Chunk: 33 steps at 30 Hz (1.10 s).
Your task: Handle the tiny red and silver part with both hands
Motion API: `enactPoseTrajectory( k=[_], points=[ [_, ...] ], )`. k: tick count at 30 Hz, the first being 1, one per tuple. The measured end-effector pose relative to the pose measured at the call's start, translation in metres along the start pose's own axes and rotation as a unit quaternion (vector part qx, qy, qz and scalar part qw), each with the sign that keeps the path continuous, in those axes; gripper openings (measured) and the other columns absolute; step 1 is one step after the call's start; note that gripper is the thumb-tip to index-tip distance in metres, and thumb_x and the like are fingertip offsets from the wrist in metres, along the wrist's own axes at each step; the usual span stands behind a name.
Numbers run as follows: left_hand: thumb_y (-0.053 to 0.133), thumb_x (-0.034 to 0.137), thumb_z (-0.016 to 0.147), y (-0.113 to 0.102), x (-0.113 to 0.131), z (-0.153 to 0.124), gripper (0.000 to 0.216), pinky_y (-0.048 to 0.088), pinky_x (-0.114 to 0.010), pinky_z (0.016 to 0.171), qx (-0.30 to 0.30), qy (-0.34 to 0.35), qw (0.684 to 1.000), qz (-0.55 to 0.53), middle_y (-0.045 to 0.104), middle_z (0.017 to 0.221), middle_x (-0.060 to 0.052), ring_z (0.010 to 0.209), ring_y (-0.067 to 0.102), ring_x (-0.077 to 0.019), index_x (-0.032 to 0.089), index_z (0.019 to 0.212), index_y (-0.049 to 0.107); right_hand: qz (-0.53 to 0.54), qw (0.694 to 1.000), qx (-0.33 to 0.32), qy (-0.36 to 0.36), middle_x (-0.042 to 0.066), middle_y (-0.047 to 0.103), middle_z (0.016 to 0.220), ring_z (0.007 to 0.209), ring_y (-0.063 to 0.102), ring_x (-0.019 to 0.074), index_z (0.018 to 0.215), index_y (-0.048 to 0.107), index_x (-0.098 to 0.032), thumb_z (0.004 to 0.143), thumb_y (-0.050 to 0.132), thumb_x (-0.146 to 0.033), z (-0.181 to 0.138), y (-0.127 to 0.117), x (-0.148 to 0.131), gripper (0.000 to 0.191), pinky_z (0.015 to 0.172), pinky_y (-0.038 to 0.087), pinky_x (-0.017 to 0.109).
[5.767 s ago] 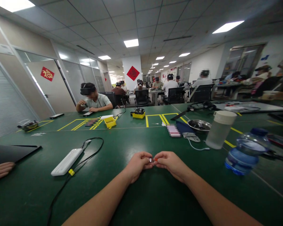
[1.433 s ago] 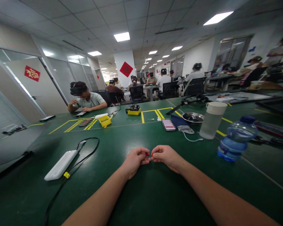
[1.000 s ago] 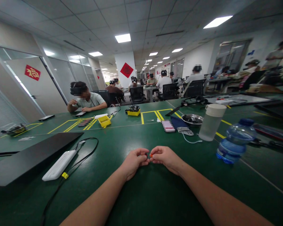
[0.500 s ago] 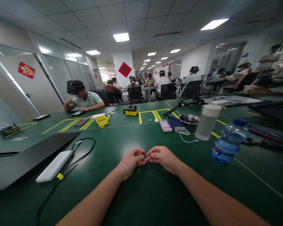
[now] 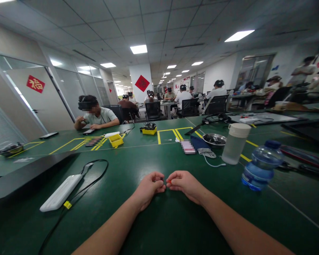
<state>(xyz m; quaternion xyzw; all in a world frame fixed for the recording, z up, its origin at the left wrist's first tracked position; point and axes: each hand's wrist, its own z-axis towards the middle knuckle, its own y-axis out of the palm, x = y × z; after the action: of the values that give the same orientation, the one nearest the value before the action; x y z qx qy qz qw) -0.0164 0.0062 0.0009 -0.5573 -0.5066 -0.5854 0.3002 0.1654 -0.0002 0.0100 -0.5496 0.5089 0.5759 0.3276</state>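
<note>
My left hand (image 5: pixel 151 187) is closed in a pinch on a small dark piece (image 5: pixel 162 179), mostly hidden by the fingers. Facing it, my right hand (image 5: pixel 185 184) pinches a small red-orange piece (image 5: pixel 170 181) between thumb and fingertips. A narrow gap separates the fingertips of the two hands, just above the green table (image 5: pixel 133 159). Both pieces are too small and too covered to tell their kind.
Left of my hands lies a white power bank (image 5: pixel 60 193) with a black cable. To the right stand a blue water bottle (image 5: pixel 262 166) and a frosted cup (image 5: pixel 235 144). Beyond are a metal bowl (image 5: pixel 214 139) and a yellow tray (image 5: pixel 115 140). Across the table sits a person (image 5: pixel 95 115).
The view has tilted up slightly, so everything sits lower in the picture. My fingertips are a little farther apart, and less of the dark piece shows. Both hands keep their pinch.
</note>
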Motion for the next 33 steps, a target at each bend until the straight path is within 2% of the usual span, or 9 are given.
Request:
enactPoseTrajectory(
  k=[8,11,13,16,19,22,29,31,33],
  points=[
    [0.064,0.01,0.072,0.0027,0.0023,-0.0012,0.024,0.052,-0.025,0.071,0.0,-0.007,1.0,-0.024,0.062,0.09,-0.008,0.073,0.065,-0.0125,0.013,0.095,0.056,-0.022,1.0,0.0,-0.009,0.002,0.066,0.076,0.07,0.066,0.0141,0.082,0.062,-0.013,0.065,0.072,-0.021,0.0008,-0.0009,0.002,0.021,0.068,0.052,0.027],
    [0.064,0.006,0.068,0.0031,0.0026,-0.001,0.027,0.051,-0.025,0.071,0.023,0.015,0.999,0.019,0.061,0.084,-0.005,0.071,0.064,-0.0129,0.014,0.093,0.056,-0.027,1.0,0.007,-0.007,0.004,0.065,0.081,0.074,0.067,0.0161,0.085,0.061,-0.013,0.066,0.07,-0.019,0.0001,0.0004,0.0014,0.022,0.071,0.052,0.029],
    [0.062,0.006,0.068,0.0021,0.0026,0.0004,0.027,0.049,-0.024,0.067,0.054,0.051,0.993,0.089,0.062,0.076,-0.002,0.068,0.063,-0.013,0.015,0.092,0.057,-0.039,0.999,0.011,-0.016,0.004,0.064,0.087,0.076,0.067,0.017,0.091,0.061,-0.014,0.064,0.07,-0.018,0.0001,0.0015,0.0013,0.029,0.071,0.053,0.03],
    [0.059,0.008,0.071,-0.0001,0.0034,0.0021,0.023,0.046,-0.023,0.065,0.079,0.134,0.964,0.217,0.061,0.069,-0.001,0.068,0.062,-0.0143,0.017,0.091,0.059,-0.081,0.995,0.016,-0.058,0.004,0.062,0.091,0.076,0.066,0.0167,0.099,0.059,-0.016,0.063,0.07,-0.018,0.0016,0.0016,0.0025,0.037,0.069,0.052,0.029],
    [0.053,0.005,0.072,-0.0016,0.0036,0.0017,0.023,0.044,-0.024,0.071,0.066,0.227,0.918,0.319,0.062,0.082,-0.004,0.077,0.06,-0.0148,0.019,0.088,0.062,-0.129,0.986,0.015,-0.101,0.002,0.061,0.091,0.073,0.064,0.0148,0.102,0.058,-0.016,0.065,0.068,-0.017,0.0046,-0.0003,0.0051,0.039,0.067,0.05,0.027],
    [0.049,0.004,0.073,-0.0027,0.0018,0.0009,0.026,0.042,-0.025,0.074,0.048,0.265,0.887,0.376,0.061,0.09,-0.005,0.081,0.057,-0.0145,0.02,0.088,0.064,-0.154,0.981,0.004,-0.119,0.001,0.061,0.089,0.069,0.063,0.0125,0.104,0.058,-0.016,0.066,0.066,-0.015,0.0073,-0.0022,0.0074,0.039,0.065,0.047,0.024],
    [0.046,0.001,0.071,-0.0044,-0.0015,0.002,0.029,0.042,-0.025,0.073,0.053,0.249,0.892,0.373,0.061,0.085,-0.002,0.079,0.056,-0.0134,0.019,0.088,0.061,-0.17,0.978,-0.012,-0.122,0.001,0.063,0.086,0.066,0.06,0.0111,0.101,0.06,-0.015,0.066,0.066,-0.015,0.0069,-0.002,0.0066,0.035,0.062,0.045,0.023],
    [0.048,0.003,0.071,-0.0032,-0.0009,0.0018,0.026,0.042,-0.024,0.07,0.052,0.236,0.905,0.35,0.061,0.082,-0.001,0.074,0.056,-0.0125,0.018,0.088,0.06,-0.16,0.98,-0.009,-0.117,0.003,0.065,0.087,0.07,0.063,0.0133,0.099,0.061,-0.016,0.067,0.065,-0.015,0.0059,-0.0015,0.0055,0.033,0.065,0.047,0.025],
    [0.051,0.008,0.073,-0.0016,0.0003,0.0014,0.019,0.042,-0.023,0.065,0.051,0.206,0.933,0.292,0.062,0.076,-0.001,0.068,0.055,-0.0118,0.018,0.088,0.058,-0.143,0.984,-0.003,-0.103,0.004,0.066,0.085,0.072,0.065,0.0154,0.097,0.062,-0.015,0.07,0.064,-0.018,0.005,-0.0007,0.0047,0.028,0.067,0.049,0.028]
  ],
)
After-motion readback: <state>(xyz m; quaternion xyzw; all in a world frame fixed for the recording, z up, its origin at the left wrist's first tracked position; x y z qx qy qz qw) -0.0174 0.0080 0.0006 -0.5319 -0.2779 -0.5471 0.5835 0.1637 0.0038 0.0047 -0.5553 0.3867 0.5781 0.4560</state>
